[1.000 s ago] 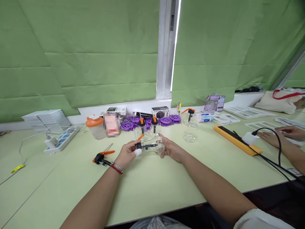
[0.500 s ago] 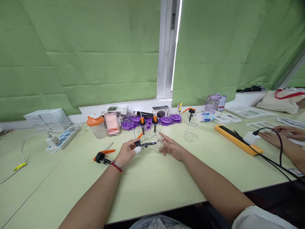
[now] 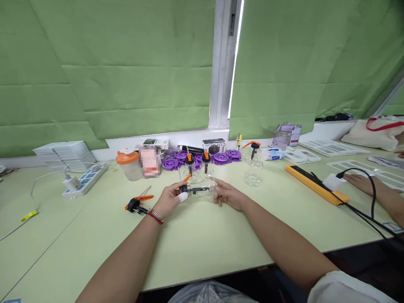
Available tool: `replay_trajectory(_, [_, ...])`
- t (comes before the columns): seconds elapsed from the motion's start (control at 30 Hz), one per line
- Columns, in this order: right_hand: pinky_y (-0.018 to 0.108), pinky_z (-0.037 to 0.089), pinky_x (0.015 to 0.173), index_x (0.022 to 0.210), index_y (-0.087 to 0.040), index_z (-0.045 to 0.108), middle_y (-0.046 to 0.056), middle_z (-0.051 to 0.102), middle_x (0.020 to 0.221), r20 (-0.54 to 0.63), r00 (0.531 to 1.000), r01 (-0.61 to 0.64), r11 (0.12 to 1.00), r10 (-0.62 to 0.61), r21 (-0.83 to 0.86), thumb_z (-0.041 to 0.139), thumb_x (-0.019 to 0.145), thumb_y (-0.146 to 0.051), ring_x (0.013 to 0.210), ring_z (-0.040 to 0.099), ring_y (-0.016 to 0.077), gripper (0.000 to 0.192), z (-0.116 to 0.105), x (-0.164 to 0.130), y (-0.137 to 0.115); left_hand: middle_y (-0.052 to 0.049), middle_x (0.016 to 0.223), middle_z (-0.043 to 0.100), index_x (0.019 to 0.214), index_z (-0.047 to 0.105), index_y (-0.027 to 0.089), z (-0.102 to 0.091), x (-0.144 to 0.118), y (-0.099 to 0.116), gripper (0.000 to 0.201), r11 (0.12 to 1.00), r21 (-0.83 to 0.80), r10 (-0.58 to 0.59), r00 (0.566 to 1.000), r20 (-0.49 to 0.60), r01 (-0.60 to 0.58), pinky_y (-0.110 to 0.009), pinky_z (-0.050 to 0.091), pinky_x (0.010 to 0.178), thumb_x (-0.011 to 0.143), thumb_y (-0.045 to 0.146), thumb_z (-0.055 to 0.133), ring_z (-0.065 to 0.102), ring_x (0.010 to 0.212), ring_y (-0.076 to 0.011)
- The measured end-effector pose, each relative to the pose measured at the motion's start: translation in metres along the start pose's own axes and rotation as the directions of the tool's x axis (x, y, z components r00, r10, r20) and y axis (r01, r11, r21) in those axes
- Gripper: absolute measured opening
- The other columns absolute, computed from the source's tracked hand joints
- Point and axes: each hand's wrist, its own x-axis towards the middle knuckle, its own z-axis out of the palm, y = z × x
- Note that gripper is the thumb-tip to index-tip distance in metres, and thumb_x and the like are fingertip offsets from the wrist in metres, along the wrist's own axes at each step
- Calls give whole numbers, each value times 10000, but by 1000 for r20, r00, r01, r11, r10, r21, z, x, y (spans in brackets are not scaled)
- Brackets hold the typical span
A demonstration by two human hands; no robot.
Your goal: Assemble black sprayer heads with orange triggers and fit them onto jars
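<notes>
I hold a small clear glass bottle (image 3: 202,190) lying sideways just above the pale green table (image 3: 205,240), between both hands. My left hand (image 3: 170,198) pinches its black-and-orange pump cap end, one fingertip taped white. My right hand (image 3: 229,195) curls loosely around the bottle's base. A loose pump (image 3: 136,205) lies near my left wrist.

- Bare surface (image 3: 202,244) lies open in front of both hands;
- a loose pump head (image 3: 136,205) lies just left of the left hand (image 3: 170,200);
- upright bottles (image 3: 197,166) and purple discs (image 3: 221,158) crowd behind;
- a black cable (image 3: 362,210) crosses far right.
</notes>
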Motion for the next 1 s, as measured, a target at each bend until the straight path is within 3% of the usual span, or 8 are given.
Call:
replay_trajectory(0.1, [189,337,333,1020,-153,568,48,637,687,-63,997,-57,996,53,-73,518,812,-578,434,527,100,476,0,5,4,-49,821,673,1099,652,137,0,0,-2,518,1000,6,17,1000,7,-17,-293,472,703,621,303,762,589,711,-147])
replay_trajectory(0.2, [188,328,336,858,-115,599,47,587,581,-82,995,-70,990,60,-120,420,820,-654,445,524,107,569,1,7,6,-51,841,676,1123,644,145,-1,0,-3,541,1000,-14,4,1000,10,-4,-293,472,710,618,298,766,593,721,-147])
replay_trajectory(0.3, [199,415,436,1036,-149,586,67,638,769,4,1000,-10,998,10,-67,598,769,-559,641,618,142,490,2,2,3,-53,872,677,1148,630,153,-3,0,-1,569,998,-56,-23,1000,-11,23,-296,469,735,618,311,766,608,763,-158])
replay_trajectory(0.4, [194,417,456,1243,-249,464,49,640,953,33,999,14,999,-13,-46,722,705,-432,662,629,124,624,0,-1,2,-54,864,677,1130,640,147,-3,0,1,569,999,-49,-14,1000,-21,13,-296,468,730,606,323,773,608,758,-161])
replay_trajectory(0.5, [179,325,365,1105,-184,547,32,638,786,4,1000,1,995,-1,-103,588,784,-543,466,537,77,483,-2,3,7,-48,812,669,1108,647,132,-2,0,0,554,1000,-13,11,1000,-13,-11,-291,467,702,603,321,775,590,714,-150])
replay_trajectory(0.6, [183,306,343,905,-131,599,42,616,680,-24,1000,2,991,-6,-137,480,806,-627,441,511,82,519,-4,6,10,-52,831,665,1108,644,132,-2,1,-2,547,1000,-11,23,1000,4,-23,-294,468,713,608,314,774,586,724,-148])
replay_trajectory(0.8, [254,499,583,1218,-244,504,78,610,1085,59,994,92,996,-93,22,687,752,-398,827,637,168,524,-2,-2,0,-67,887,662,1139,628,145,-5,2,-5,539,999,-25,26,1000,10,-26,-300,473,728,643,315,753,596,754,-151])
replay_trajectory(1.0, [219,386,376,923,-124,598,58,621,653,-55,998,-44,997,40,-58,447,830,-620,459,555,122,526,-1,6,5,-84,1002,644,1109,642,149,-3,3,-9,524,997,-14,77,996,52,-76,-305,482,743,623,299,768,596,776,-146])
